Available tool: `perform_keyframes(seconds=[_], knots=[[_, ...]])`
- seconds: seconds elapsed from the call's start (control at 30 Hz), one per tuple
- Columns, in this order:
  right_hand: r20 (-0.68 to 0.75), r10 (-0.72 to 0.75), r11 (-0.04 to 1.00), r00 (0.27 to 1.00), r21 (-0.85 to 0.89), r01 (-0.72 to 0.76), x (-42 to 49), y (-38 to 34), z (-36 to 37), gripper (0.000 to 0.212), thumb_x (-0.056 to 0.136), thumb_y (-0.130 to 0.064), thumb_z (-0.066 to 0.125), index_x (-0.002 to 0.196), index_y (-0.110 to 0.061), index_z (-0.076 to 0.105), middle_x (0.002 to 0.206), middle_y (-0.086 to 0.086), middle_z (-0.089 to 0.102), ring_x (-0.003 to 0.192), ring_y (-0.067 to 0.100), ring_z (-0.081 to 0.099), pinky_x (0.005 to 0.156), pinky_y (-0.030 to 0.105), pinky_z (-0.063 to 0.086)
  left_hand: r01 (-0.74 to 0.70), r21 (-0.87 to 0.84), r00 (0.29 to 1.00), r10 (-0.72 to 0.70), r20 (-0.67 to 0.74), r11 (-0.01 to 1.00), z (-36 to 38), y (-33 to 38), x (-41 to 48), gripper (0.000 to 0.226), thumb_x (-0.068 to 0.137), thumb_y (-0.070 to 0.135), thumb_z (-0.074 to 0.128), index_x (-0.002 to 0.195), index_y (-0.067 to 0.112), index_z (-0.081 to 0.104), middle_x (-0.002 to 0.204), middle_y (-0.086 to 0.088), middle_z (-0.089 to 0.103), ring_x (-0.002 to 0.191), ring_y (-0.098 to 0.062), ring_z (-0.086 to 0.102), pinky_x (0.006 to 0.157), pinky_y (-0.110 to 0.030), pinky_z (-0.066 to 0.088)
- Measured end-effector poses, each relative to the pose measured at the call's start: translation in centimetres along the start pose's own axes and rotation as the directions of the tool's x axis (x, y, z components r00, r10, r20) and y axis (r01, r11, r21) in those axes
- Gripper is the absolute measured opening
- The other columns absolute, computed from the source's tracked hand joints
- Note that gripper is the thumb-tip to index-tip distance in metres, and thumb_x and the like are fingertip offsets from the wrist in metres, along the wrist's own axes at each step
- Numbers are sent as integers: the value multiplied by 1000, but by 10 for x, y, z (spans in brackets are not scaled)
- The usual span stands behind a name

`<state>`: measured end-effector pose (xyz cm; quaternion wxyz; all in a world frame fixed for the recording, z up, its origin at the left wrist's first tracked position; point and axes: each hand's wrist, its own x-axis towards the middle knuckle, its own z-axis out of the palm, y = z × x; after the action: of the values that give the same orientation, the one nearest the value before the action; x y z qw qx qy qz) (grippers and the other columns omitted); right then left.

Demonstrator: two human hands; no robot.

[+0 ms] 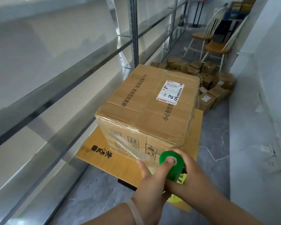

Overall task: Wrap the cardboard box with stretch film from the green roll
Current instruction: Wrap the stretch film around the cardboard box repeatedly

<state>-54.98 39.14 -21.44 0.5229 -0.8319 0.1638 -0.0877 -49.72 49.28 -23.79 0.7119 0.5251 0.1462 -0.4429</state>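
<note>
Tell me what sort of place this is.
Probably a storeroom or small packing area: long metal shelving racks line one side, a heap of small brown cardboard parcels lies on the floor, and the large labelled cardboard box is being wrapped.

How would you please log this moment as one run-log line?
phase: wrapping begun | both hands hold green stretch-film roll | clear film strip on brown cardboard box near face | box on flat cardboard sheet

Probably a storeroom: metal shelving [133, 30] along one wall, small parcels [208, 82] heaped on the floor
</note>
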Motion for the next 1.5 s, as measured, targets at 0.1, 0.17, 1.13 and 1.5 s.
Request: perform_keyframes(seconds=[0.1, 0.17, 1.13, 1.5], knots=[[-25, 29, 999, 999, 46, -28, -10, 12, -11, 62, 50, -41, 76, 105, -47, 48, 107, -33, 56, 99, -7, 59, 75, 5, 44, 9, -8, 1000, -9, 1, 1000, 11, -13, 0, 146, 39, 42, 90, 145, 64, -8, 127, -3, 66, 107, -26, 70, 94, -48, 56], [-14, 37, 997, 999, 64, -36, -14, 21, -16, 65, 48, -43, 74, 106, -36, 46, 106, -28, 58, 97, -2, 62, 75, 8, 47, 17, 5, 1000, -17, 23, 1000, 13, -17, -1, 147, 38, 43, 91, 143, 67, -9, 134, -4, 60, 111, -27, 68, 93, -46, 57], [713, -27, 692, 701, -493, 528, 83, 88, -62, 51, 84, -13, 47, 129, -36, 40, 129, -5, 52, 118, 20, 52, 91, 32, 46, -135, 51, 990, 137, -40, 989, 33, -27, 14, 112, 48, 40, 83, 133, 76, 18, 141, -6, 55, 106, -30, 70, 97, -46, 54], [530, -314, 926, 788, -15, 378, 66, 77, -91, 63, 59, -47, 77, 110, -52, 40, 112, -29, 47, 109, -6, 48, 89, 10, 40, -110, 66, 990, 115, -83, 992, 63, -22, 16, 120, 52, 44, 83, 136, 75, 3, 141, -11, 56, 102, -31, 72, 99, -52, 53]])
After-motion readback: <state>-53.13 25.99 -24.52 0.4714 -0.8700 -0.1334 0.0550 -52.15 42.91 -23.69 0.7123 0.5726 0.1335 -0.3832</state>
